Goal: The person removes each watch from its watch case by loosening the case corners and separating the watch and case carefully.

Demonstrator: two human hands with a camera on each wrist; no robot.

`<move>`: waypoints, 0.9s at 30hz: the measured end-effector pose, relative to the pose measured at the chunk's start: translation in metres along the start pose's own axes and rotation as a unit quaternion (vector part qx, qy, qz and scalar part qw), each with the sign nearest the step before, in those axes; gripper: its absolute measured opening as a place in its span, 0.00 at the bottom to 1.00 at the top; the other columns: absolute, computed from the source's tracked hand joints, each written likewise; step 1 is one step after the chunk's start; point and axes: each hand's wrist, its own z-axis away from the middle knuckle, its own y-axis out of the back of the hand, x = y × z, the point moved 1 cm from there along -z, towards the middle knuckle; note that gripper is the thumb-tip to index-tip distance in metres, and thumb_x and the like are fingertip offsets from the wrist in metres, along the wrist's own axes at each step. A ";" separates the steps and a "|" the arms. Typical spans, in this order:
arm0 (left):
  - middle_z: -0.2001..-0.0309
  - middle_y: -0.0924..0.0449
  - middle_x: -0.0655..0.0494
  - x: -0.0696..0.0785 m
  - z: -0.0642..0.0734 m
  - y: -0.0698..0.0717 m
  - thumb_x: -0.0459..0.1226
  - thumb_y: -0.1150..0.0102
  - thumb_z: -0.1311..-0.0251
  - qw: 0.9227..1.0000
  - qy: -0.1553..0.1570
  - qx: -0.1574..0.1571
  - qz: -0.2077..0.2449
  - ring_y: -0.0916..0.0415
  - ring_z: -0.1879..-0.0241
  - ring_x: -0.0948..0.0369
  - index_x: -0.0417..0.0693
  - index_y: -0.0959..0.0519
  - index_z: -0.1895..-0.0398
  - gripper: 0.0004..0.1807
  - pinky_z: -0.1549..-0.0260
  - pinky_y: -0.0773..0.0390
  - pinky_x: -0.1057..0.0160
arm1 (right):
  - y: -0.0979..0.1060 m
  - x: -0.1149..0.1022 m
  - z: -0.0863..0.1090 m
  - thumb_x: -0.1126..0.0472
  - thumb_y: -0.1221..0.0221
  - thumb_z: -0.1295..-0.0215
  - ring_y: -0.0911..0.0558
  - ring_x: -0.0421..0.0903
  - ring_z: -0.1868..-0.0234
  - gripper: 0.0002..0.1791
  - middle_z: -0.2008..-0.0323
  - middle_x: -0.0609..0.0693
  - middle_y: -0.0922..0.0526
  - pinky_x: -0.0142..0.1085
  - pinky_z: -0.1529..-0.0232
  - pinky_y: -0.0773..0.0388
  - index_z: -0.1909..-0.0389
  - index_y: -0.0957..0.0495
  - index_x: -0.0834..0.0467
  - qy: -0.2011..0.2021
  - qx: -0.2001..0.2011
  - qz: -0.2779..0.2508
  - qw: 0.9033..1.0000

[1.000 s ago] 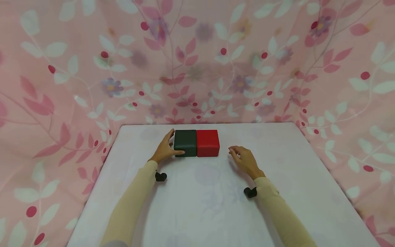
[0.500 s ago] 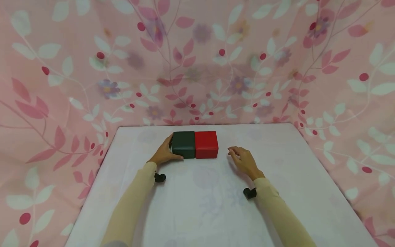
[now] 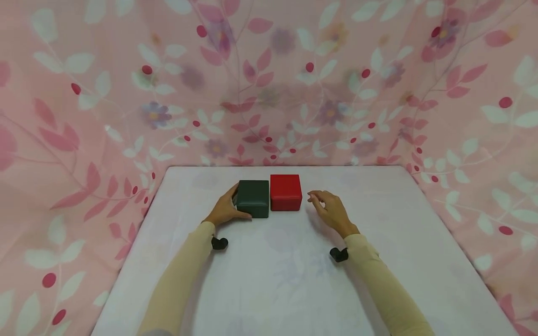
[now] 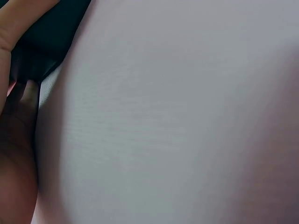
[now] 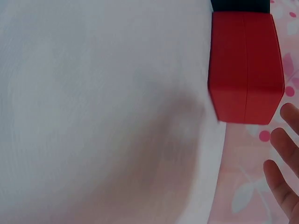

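My left hand [image 3: 226,206] holds a dark green box [image 3: 253,193] from its left side, the thumb along the front face and the other fingers behind, partly hidden. In the left wrist view that thumb [image 4: 18,23] lies across the green box [image 4: 51,32]. Just right of it sits a red box [image 3: 286,192], a narrow gap between the two and the green one standing slightly nearer to me. My right hand [image 3: 332,210] hovers to the right of the red box with fingers loosely bent, holding nothing. The right wrist view has its fingertips [image 5: 282,140] apart from the red box [image 5: 245,65].
A white cloth-covered table [image 3: 277,275] lies beneath both hands. Its far edge runs close behind the boxes. Pink floral fabric [image 3: 269,84] hangs at the back and both sides. A small black device [image 3: 219,243] sits at the left wrist, another device [image 3: 338,254] at the right.
The green box has slid toward me in my left hand, out of line with the red box, and a gap now parts them. My right hand has come slightly closer to the red box.
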 end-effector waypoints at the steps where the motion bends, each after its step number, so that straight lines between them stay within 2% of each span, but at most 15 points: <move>1: 0.26 0.46 0.65 0.000 0.003 -0.001 0.56 0.15 0.77 1.000 0.002 0.000 -0.001 0.51 0.26 0.59 0.71 0.53 0.23 0.72 0.31 0.45 0.45 | -0.001 -0.002 -0.001 0.58 0.48 0.26 0.18 0.46 0.60 0.14 0.64 0.46 0.14 0.45 0.57 0.20 0.50 0.18 0.60 0.000 -0.002 -0.001 1.000; 8: 0.26 0.47 0.66 0.006 0.026 -0.007 0.61 0.17 0.80 1.000 0.016 -0.003 -0.015 0.52 0.26 0.59 0.70 0.52 0.23 0.74 0.31 0.47 0.43 | -0.010 -0.018 -0.004 0.58 0.45 0.28 0.18 0.46 0.60 0.14 0.61 0.48 0.15 0.46 0.56 0.20 0.49 0.18 0.61 -0.001 -0.006 -0.005 1.000; 14: 0.26 0.47 0.69 0.009 0.044 -0.008 0.61 0.17 0.80 1.000 0.011 0.009 -0.020 0.51 0.27 0.60 0.74 0.52 0.24 0.72 0.32 0.45 0.43 | -0.024 -0.039 -0.008 0.57 0.40 0.32 0.20 0.45 0.58 0.16 0.55 0.47 0.16 0.44 0.56 0.19 0.47 0.20 0.58 0.029 -0.026 -0.026 0.999; 17: 0.26 0.48 0.68 0.012 0.052 -0.004 0.60 0.17 0.79 1.000 0.007 0.005 -0.017 0.51 0.27 0.59 0.72 0.52 0.24 0.73 0.32 0.44 0.45 | -0.033 -0.053 -0.010 0.56 0.36 0.37 0.21 0.46 0.53 0.21 0.49 0.48 0.19 0.45 0.53 0.19 0.43 0.22 0.56 0.049 -0.046 -0.027 0.997; 21: 0.26 0.47 0.66 0.014 0.060 0.001 0.60 0.18 0.78 1.000 -0.001 0.005 -0.022 0.50 0.27 0.58 0.69 0.52 0.23 0.73 0.32 0.43 0.45 | -0.045 -0.068 -0.015 0.49 0.34 0.40 0.24 0.47 0.43 0.31 0.42 0.49 0.23 0.46 0.46 0.22 0.37 0.26 0.55 0.065 -0.076 -0.021 0.995; 27: 0.26 0.45 0.64 0.015 0.068 0.002 0.58 0.17 0.77 1.000 -0.014 0.005 -0.020 0.48 0.27 0.58 0.67 0.51 0.23 0.72 0.32 0.45 0.45 | -0.067 -0.085 -0.019 0.36 0.35 0.45 0.36 0.46 0.31 0.47 0.30 0.44 0.35 0.52 0.36 0.33 0.27 0.39 0.48 0.033 -0.154 -0.030 0.987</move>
